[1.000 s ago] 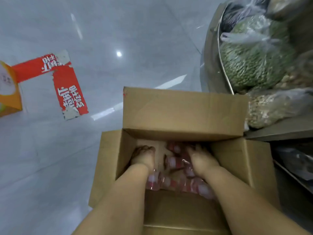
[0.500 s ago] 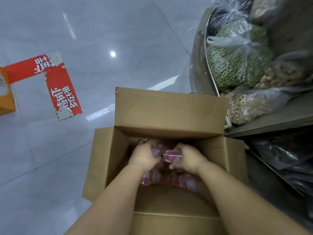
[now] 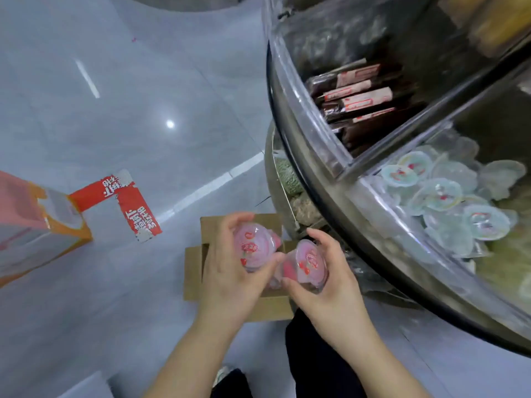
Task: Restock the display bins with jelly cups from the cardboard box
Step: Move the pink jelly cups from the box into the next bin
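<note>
The curved clear display bin point(image 3: 330, 145) fills the right side, split by a transparent divider: the far section holds dark wrapped bars point(image 3: 359, 96), the nearer one a heap of pale blue-lidded jelly cups point(image 3: 442, 193). Grey floor tile point(image 3: 143, 81) takes up the left, with a red sticker point(image 3: 129, 205) and an orange carton point(image 3: 34, 222) on it. Below the hands sits the cardboard box point(image 3: 192, 271), flaps open, mostly hidden by them.

The left hand point(image 3: 230, 280) is curled around a pink jelly cup point(image 3: 253, 247), fingers over the far rim and thumb on the near side. The right hand point(image 3: 336, 285) wraps another pink cup point(image 3: 309, 261) the same way, and more pink shows beneath it, so it may carry more than one (I cannot tell the count). The two cups nearly touch, raised above the box and just beside the bin's outer wall.

These cups look light, with thin plastic walls that would give under a squeeze and a film lid that could puncture or peel. Smooth plastic may slip, so the firmer rim is the better place to grip, fingers spread around it. Dropping them gently onto the heap seems safer than pressing them in.
</note>
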{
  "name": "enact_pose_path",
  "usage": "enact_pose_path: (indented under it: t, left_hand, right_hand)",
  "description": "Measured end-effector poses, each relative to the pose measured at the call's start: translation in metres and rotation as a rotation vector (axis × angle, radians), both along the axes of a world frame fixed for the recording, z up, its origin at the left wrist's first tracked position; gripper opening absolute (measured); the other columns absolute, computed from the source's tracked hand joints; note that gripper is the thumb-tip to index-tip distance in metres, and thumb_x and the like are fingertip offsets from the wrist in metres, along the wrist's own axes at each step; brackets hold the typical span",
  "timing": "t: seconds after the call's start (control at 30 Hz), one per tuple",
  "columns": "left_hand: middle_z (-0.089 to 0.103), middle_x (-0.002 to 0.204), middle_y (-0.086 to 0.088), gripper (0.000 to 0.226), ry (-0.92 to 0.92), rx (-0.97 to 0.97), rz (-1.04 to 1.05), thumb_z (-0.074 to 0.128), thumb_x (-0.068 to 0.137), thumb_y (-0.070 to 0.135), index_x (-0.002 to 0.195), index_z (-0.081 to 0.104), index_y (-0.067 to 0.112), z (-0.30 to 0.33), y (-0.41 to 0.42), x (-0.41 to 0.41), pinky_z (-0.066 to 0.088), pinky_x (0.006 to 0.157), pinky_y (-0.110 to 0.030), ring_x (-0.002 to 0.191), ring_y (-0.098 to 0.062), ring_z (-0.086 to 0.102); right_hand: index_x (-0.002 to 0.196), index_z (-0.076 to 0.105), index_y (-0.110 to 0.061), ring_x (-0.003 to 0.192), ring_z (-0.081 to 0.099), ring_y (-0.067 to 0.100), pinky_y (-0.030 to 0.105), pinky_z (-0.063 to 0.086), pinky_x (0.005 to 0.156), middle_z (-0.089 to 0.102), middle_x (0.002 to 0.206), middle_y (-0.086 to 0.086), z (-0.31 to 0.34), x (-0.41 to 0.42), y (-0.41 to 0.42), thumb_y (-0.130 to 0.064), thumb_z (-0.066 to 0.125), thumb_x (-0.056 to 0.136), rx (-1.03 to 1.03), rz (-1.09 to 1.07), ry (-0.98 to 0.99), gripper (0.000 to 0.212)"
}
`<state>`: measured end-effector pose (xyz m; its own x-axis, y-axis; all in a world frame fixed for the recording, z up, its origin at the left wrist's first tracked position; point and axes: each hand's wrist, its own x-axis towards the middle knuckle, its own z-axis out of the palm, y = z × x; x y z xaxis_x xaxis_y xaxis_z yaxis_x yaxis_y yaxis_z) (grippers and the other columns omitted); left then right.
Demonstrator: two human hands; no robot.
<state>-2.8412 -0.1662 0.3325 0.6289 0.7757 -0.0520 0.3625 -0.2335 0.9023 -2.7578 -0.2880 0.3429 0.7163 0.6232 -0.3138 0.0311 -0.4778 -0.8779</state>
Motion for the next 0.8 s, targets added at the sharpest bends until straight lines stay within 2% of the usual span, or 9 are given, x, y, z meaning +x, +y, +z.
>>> enact_pose_path:
  t: [0.07,0.13,0.23,0.33,0.43,0.53,0.67,0.7,0.8]
  left_hand:
    - [0.053,0.109,0.035,0.058,-0.081,0.015,-0.046,0.075,0.057,0.041,0.105,0.045,0.053,0.067,-0.01,0.01,0.04,0.081,-0.003,0.101,0.012,0.052]
    - [0.059,0.108,0.027,0.055,-0.168,0.022,-0.118,0.08,0.059,0.034,0.104,0.05,0.048,0.123,-0.02,0.025,0.043,0.081,-0.007,0.101,0.006,0.057]
    - [0.061,0.111,0.023,0.053,-0.309,0.025,-0.254,0.079,0.066,0.021,0.109,0.055,0.038,0.184,-0.035,0.057,0.043,0.086,-0.008,0.105,0.004,0.058]
    - [0.059,0.119,0.015,0.046,-0.382,0.05,-0.407,0.071,0.074,0.026,0.117,0.055,0.028,0.229,-0.052,0.101,0.043,0.097,-0.024,0.116,-0.005,0.055]
    - [0.056,0.12,0.007,0.047,-0.438,0.193,-0.547,0.068,0.075,0.028,0.118,0.055,0.016,0.262,-0.067,0.151,0.037,0.098,-0.017,0.116,-0.002,0.051]
    - [0.055,0.115,0.007,0.048,-0.472,0.307,-0.655,0.071,0.075,0.031,0.118,0.055,0.017,0.283,-0.082,0.201,0.035,0.095,-0.011,0.111,0.0,0.05]
    - [0.052,0.115,-0.001,0.052,-0.382,0.344,-0.753,0.071,0.076,0.03,0.122,0.053,0.012,0.295,-0.101,0.264,0.032,0.094,-0.008,0.109,-0.001,0.046]
    - [0.049,0.116,-0.001,0.053,-0.357,0.337,-0.78,0.069,0.076,0.028,0.123,0.051,0.013,0.295,-0.106,0.277,0.031,0.095,-0.007,0.11,0.0,0.044]
    - [0.041,0.12,0.001,0.054,-0.28,0.285,-0.839,0.067,0.081,0.017,0.129,0.043,0.015,0.289,-0.113,0.303,0.024,0.096,-0.001,0.111,0.013,0.038]
  right_hand:
    - [0.112,0.046,-0.044,0.096,0.06,-0.007,0.005,0.044,0.078,0.06,0.104,-0.024,0.072,0.007,-0.012,-0.035,0.075,0.059,0.07,-0.067,-0.026,0.06]
    - [0.103,0.051,-0.043,0.091,0.063,-0.004,0.007,0.046,0.075,0.063,0.1,-0.023,0.131,0.021,-0.027,-0.033,0.077,0.058,0.137,-0.113,-0.067,0.053]
    - [0.106,0.055,-0.041,0.098,0.061,-0.003,0.007,0.044,0.081,0.064,0.104,-0.022,0.196,0.049,-0.054,-0.012,0.082,0.061,0.189,-0.123,-0.189,0.06]
    - [0.113,0.053,-0.042,0.108,0.057,-0.001,0.008,0.041,0.089,0.06,0.116,-0.015,0.24,0.08,-0.081,-0.008,0.08,0.066,0.219,-0.148,-0.336,0.064]
    - [0.118,0.052,-0.038,0.11,0.056,-0.001,0.008,0.041,0.09,0.059,0.117,-0.018,0.27,0.115,-0.107,-0.009,0.076,0.067,0.253,-0.169,-0.396,0.063]
    - [0.113,0.051,-0.039,0.106,0.056,-0.002,0.007,0.04,0.086,0.058,0.112,-0.022,0.289,0.155,-0.133,-0.009,0.069,0.065,0.262,-0.223,-0.433,0.059]
    - [0.109,0.047,-0.041,0.105,0.052,-0.006,0.007,0.037,0.086,0.054,0.11,-0.023,0.304,0.211,-0.161,-0.026,0.067,0.065,0.045,-0.272,-0.511,0.051]
    - [0.112,0.047,-0.035,0.105,0.051,-0.004,0.007,0.035,0.085,0.054,0.111,-0.019,0.303,0.224,-0.167,-0.027,0.068,0.065,-0.049,-0.258,-0.555,0.052]
    - [0.122,0.049,-0.014,0.11,0.049,0.015,0.014,0.031,0.083,0.049,0.116,0.001,0.295,0.258,-0.176,-0.014,0.07,0.069,-0.311,-0.196,-0.657,0.057]
